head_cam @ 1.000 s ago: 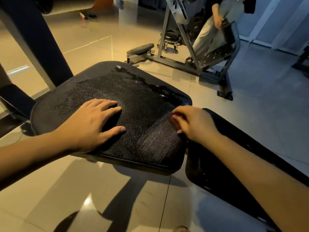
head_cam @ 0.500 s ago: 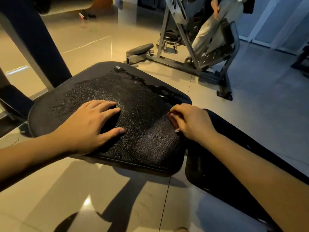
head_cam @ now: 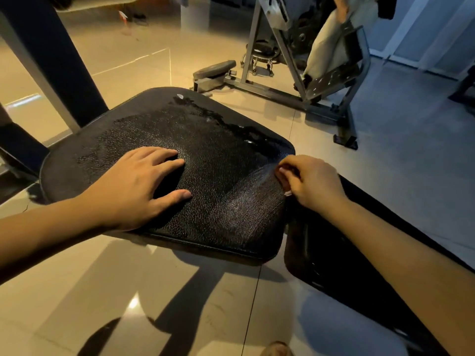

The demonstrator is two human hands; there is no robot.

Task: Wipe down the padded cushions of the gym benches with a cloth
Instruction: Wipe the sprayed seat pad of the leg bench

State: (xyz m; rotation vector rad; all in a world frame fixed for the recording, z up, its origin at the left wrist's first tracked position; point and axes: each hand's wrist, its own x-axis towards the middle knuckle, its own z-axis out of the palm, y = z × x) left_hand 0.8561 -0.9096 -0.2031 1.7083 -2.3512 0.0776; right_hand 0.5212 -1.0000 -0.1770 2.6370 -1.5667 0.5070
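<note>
Seat cushion (head_cam: pixel 218 160), centre of frame: black padded pad with a grained vinyl-looking cover and rounded corners, fixed on its bench, so nothing to lift. Judged soft under pressure with a stiff base. The surface looks wet, so probably slippery. Best braced with a flat palm on top while the wiping hand works the edges.

Looks: glossy damp patch over most of the top, dark liquid streak (head_cam: pixel 231 124) along the far edge toward upper centre, pale smeared sheen at the near right corner, and a dry matte rim at left.

Cloth (head_cam: pixel 288 193): only a small pale scrap shows under the right hand, right of centre. Likely light and limp, best kept bunched under the fingers. Most of it is hidden.

Right hand (head_cam: pixel 311 183): at the cushion's right edge, fingers curled in tight, seems to pinch the cloth against the pad.

Left hand (head_cam: pixel 136 186): centre left, palm down on the cushion, fingers straight and spread, holds nothing.

Second black pad (head_cam: pixel 334 265): lower right, just beside the seat cushion with a narrow gap between, partly under the right forearm.

Around: shiny tiled floor (head_cam: pixel 128 291), dark post (head_cam: pixel 64 60) upper left, grey machine frame (head_cam: pixel 295 80) upper right with a person's pale trouser leg (head_cam: pixel 326 39) behind it
</note>
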